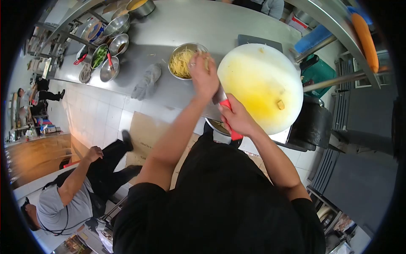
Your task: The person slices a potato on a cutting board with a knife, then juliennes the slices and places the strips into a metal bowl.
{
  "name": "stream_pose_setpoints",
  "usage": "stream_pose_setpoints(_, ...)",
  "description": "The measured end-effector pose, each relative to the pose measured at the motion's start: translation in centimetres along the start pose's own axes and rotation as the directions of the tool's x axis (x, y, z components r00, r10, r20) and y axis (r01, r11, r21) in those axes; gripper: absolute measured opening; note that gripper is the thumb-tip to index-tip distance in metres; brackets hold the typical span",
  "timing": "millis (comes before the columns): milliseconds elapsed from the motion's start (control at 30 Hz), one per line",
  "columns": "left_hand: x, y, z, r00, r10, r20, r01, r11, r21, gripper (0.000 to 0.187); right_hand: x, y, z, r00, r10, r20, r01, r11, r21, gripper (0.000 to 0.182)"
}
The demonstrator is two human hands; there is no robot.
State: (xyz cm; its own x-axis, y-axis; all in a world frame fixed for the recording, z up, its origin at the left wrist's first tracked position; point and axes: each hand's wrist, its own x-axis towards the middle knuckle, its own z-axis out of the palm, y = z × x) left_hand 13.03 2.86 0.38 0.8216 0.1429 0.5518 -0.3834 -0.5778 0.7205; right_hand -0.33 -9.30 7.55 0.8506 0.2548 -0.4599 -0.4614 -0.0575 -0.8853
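My right hand [237, 115] grips the red handle of a kitchen knife [221, 95]. Its blade points up and to the left, beside my left hand. Over the right rim of a metal bowl [172, 73] is my left hand [204, 76], fingers bent. A little yellow shows at those fingers, but what they hold is hidden. Thin pale-yellow shreds [182, 62] fill the bowl. To the right lies a large round white cutting board [260, 72], stained yellow, with a small yellowish chunk [281, 104] on it.
A crumpled clear plastic bag or glove [147, 82] lies left of the bowl. Several metal bowls [117, 26] crowd the counter's left end, one with green leaves [100, 56]. Overhead runs a metal rail [351, 38]. At lower left is another person [76, 194]; someone else's sleeve [272, 7] shows across the counter.
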Motion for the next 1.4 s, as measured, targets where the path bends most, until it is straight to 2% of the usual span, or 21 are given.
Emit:
stream_pose_setpoints(133, 4.3, -8.7, 0.0, 0.989, -0.129, 0.070, 0.130, 0.992, -0.006, 0.027, 3.7, -1.4, 1.8, 0.996, 0.083, -0.021, -0.082, 0.996, 0.023, 0.016)
stream_pose_setpoints(200, 3.9, -13.2, 1.4, 0.953, -0.112, 0.281, -0.014, 0.911, 0.413, 0.031, 2.7, -0.8, 2.0, 0.989, 0.109, -0.096, -0.103, 0.993, 0.060, 0.017)
stream_pose_setpoints(333, 3.1, -10.6, 1.7, 0.870, -0.128, 0.476, -0.217, 0.768, 0.603, 0.056, -2.5, 0.2, 0.1, 0.980, 0.167, -0.103, -0.171, 0.985, -0.029, 0.016)
stream_pose_setpoints(367, 3.5, -9.9, 1.9, 0.809, -0.257, 0.529, -0.154, 0.775, 0.612, 0.069, -3.7, 0.8, -0.5, 0.981, 0.166, -0.105, -0.174, 0.982, -0.076, 0.017)
stream_pose_setpoints(400, 3.9, -9.6, 1.9, 0.814, -0.247, 0.526, -0.159, 0.776, 0.610, 0.069, -4.9, 1.3, -0.9, 0.982, 0.155, -0.109, -0.164, 0.983, -0.078, 0.017)
stream_pose_setpoints(500, 5.8, -8.4, 1.3, 0.612, -0.456, 0.646, -0.037, 0.800, 0.599, 0.078, -8.3, 2.6, -2.2, 0.973, 0.154, -0.171, -0.162, 0.986, -0.029, 0.022)
stream_pose_setpoints(533, 7.2, -8.1, 1.0, 0.616, -0.447, 0.649, -0.049, 0.800, 0.599, 0.078, -9.3, 3.1, -2.7, 0.973, 0.165, -0.163, -0.168, 0.986, -0.003, 0.025)
stream_pose_setpoints(600, 10.6, -7.0, 0.3, 0.337, -0.577, 0.744, -0.089, 0.767, 0.636, 0.075, -10.3, 3.2, -2.9, 0.971, 0.165, -0.170, -0.161, 0.986, 0.037, 0.027)
stream_pose_setpoints(633, 10.9, -4.7, -1.3, 0.459, -0.506, 0.730, -0.115, 0.781, 0.614, 0.065, -10.6, 3.1, -3.0, 0.971, 0.174, -0.166, -0.168, 0.985, 0.048, 0.026)
stream_pose_setpoints(733, 13.5, -3.8, -1.7, 0.567, -0.276, 0.776, -0.109, 0.908, 0.404, 0.049, -11.0, 3.6, -3.5, 0.973, 0.157, -0.172, -0.142, 0.985, 0.097, 0.024)
stream_pose_setpoints(767, 12.7, -1.8, -2.2, 0.654, -0.305, 0.692, 0.052, 0.931, 0.362, 0.041, -10.9, 3.7, -3.7, 0.972, 0.168, -0.163, -0.144, 0.978, 0.152, 0.023)
stream_pose_setpoints(800, 11.4, -1.0, -2.1, 0.655, -0.295, 0.696, 0.044, 0.934, 0.355, 0.041, -10.7, 3.9, -3.9, 0.972, 0.178, -0.150, -0.146, 0.968, 0.206, 0.023)
stream_pose_setpoints(867, 9.0, -0.4, -1.8, 0.823, -0.110, 0.558, 0.069, 0.993, 0.095, 0.045, -10.4, 4.3, -4.4, 0.978, 0.144, -0.149, -0.108, 0.968, 0.227, 0.024)
stream_pose_setpoints(967, 4.0, 0.8, -1.9, 0.853, 0.201, 0.481, -0.163, 0.979, -0.120, 0.052, -8.9, 3.3, -4.4, 0.984, 0.143, -0.107, -0.107, 0.950, 0.294, 0.025)
stream_pose_setpoints(1000, 2.5, 1.3, -2.6, 0.854, 0.206, 0.477, -0.169, 0.978, -0.119, 0.052, -8.0, 3.2, -4.3, 0.988, 0.121, -0.095, -0.093, 0.960, 0.264, 0.026)
stream_pose_setpoints(1067, 0.2, 1.8, -4.3, 0.736, 0.392, 0.552, -0.332, 0.919, -0.212, 0.062, -6.0, 2.2, -3.6, 0.993, 0.097, -0.070, -0.078, 0.969, 0.234, 0.027)
stream_pose_setpoints(1200, 0.4, -0.7, -5.5, 0.672, 0.373, 0.640, -0.353, 0.921, -0.167, 0.068, -2.2, -0.4, -1.6, 0.999, 0.044, 0.008, -0.045, 0.988, 0.146, 0.029)
stream_pose_setpoints(1233, 1.6, -2.1, -5.1, 0.708, 0.049, 0.705, -0.293, 0.928, 0.230, 0.067, -1.7, -0.9, -1.0, 0.997, 0.065, -0.030, -0.060, 0.988, 0.144, 0.029)
stream_pose_setpoints(1267, 2.7, -3.5, -4.9, 0.721, -0.273, 0.637, -0.226, 0.776, 0.589, 0.067, -1.5, -1.2, -0.7, 0.994, 0.084, -0.072, -0.073, 0.987, 0.143, 0.029)
stream_pose_setpoints(1333, 4.5, -4.9, -5.9, 0.852, -0.317, 0.417, -0.107, 0.674, 0.731, 0.056, -2.6, -1.4, -0.7, 0.994, 0.070, -0.082, -0.062, 0.993, 0.099, 0.029)
stream_pose_setpoints(1400, 7.6, -6.2, -7.8, 0.799, -0.338, 0.497, -0.029, 0.804, 0.593, 0.054, -3.8, -0.5, -1.3, 0.992, 0.058, -0.112, -0.051, 0.997, 0.062, 0.028)
